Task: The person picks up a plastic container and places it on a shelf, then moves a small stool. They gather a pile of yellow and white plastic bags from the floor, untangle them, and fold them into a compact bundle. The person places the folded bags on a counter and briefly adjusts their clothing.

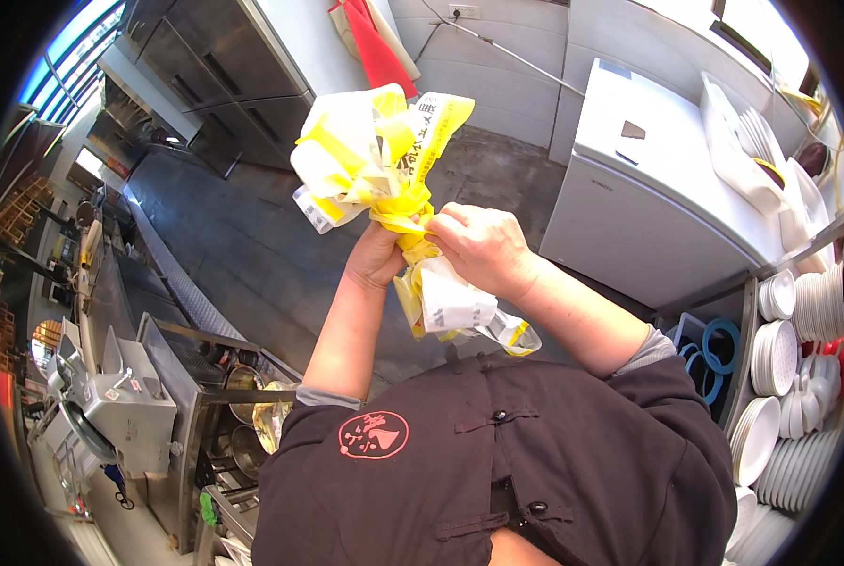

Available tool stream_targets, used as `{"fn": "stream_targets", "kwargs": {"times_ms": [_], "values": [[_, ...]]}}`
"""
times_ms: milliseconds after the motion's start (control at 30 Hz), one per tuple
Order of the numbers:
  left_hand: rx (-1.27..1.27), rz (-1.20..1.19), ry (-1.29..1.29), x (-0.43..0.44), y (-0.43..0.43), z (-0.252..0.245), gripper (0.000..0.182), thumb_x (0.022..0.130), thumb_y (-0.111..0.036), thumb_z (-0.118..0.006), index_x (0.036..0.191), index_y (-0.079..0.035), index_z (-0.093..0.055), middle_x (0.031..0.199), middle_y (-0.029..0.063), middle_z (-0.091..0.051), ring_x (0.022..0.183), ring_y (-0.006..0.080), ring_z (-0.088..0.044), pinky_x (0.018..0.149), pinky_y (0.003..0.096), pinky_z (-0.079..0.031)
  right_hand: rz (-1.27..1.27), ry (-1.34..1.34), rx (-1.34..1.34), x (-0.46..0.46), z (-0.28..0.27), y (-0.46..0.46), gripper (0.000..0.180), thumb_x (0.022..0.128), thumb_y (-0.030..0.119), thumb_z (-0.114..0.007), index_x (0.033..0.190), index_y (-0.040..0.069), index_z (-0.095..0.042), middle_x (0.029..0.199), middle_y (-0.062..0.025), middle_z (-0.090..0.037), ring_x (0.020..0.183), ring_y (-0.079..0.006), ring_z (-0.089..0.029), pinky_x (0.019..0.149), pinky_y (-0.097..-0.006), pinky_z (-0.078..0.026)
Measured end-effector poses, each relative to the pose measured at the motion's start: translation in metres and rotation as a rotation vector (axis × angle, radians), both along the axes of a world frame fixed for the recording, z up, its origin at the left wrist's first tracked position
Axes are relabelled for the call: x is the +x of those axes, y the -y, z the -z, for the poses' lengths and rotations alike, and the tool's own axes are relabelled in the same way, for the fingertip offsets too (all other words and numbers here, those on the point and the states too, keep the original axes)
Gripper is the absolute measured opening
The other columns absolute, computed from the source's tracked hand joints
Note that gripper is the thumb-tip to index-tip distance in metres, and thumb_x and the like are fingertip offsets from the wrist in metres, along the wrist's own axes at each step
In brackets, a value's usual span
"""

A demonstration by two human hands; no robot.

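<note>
A bunched yellow and white plastic bag (354, 152) is held up in front of my chest, above the dark floor. It bears printed writing. Its twisted yellow middle looks knotted, with loose plastic flaring out above and below. My left hand (378, 256) grips the twist from the left and below. On the other side, my right hand (482, 244) pinches the yellow plastic close to the knot between thumb and fingers. Below the hands hangs a lower part of plastic with a white printed label (457, 301) and a clear strip. What the bag holds, if anything, cannot be seen.
A white chest freezer (627, 219) stands at the right, with white trays (737, 156) on top. Stacked white plates (772, 357) fill a rack at the lower right. A meat slicer (121, 410) sits on the left counter. Steel refrigerator doors (227, 56) rise at the upper left.
</note>
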State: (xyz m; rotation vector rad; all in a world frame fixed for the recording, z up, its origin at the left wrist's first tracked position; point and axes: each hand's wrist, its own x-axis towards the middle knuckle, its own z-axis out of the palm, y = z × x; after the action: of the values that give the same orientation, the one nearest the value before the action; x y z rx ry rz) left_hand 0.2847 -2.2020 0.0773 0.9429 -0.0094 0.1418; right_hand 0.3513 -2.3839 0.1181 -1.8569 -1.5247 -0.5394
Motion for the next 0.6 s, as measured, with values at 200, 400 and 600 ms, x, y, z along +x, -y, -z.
{"fn": "stream_targets", "kwargs": {"times_ms": [200, 400, 600], "values": [[-0.029, -0.038, 0.067, -0.008, 0.009, -0.012, 0.041, 0.081, -0.01, -0.07, 0.119, -0.007, -0.055, 0.112, 0.0048, -0.06, 0.101, 0.015, -0.059, 0.088, 0.0289, -0.049, -0.028, -0.04, 0.095, -0.01, -0.016, 0.002, 0.01, 0.075, 0.012, -0.068, 0.082, 0.009, -0.062, 0.081, -0.0039, -0.059, 0.067, -0.0229, -0.063, 0.055, -0.0333, -0.052], [-0.039, 0.015, 0.005, -0.015, 0.019, -0.01, 0.051, 0.083, -0.005, -0.063, 0.131, -0.005, -0.046, 0.124, 0.008, -0.055, 0.113, 0.0191, -0.056, 0.096, 0.0338, -0.047, -0.059, -0.054, -0.154, 0.013, -0.033, 0.01, 0.011, 0.08, 0.017, -0.063, 0.089, 0.014, -0.068, 0.084, -0.0037, -0.06, 0.086, -0.0234, -0.06, 0.071, -0.0376, -0.051], [-0.046, 0.127, 0.082, -0.017, 0.023, -0.007, 0.061, 0.075, -0.001, -0.065, 0.132, -0.006, -0.044, 0.125, 0.0061, -0.055, 0.117, 0.02, -0.053, 0.099, 0.0333, -0.044, -0.049, 0.354, -0.155, 0.016, -0.025, 0.008, 0.019, 0.062, 0.012, -0.066, 0.08, 0.012, -0.063, 0.076, -0.0001, -0.053, 0.075, -0.0173, -0.056, 0.061, -0.03, -0.047]]}}
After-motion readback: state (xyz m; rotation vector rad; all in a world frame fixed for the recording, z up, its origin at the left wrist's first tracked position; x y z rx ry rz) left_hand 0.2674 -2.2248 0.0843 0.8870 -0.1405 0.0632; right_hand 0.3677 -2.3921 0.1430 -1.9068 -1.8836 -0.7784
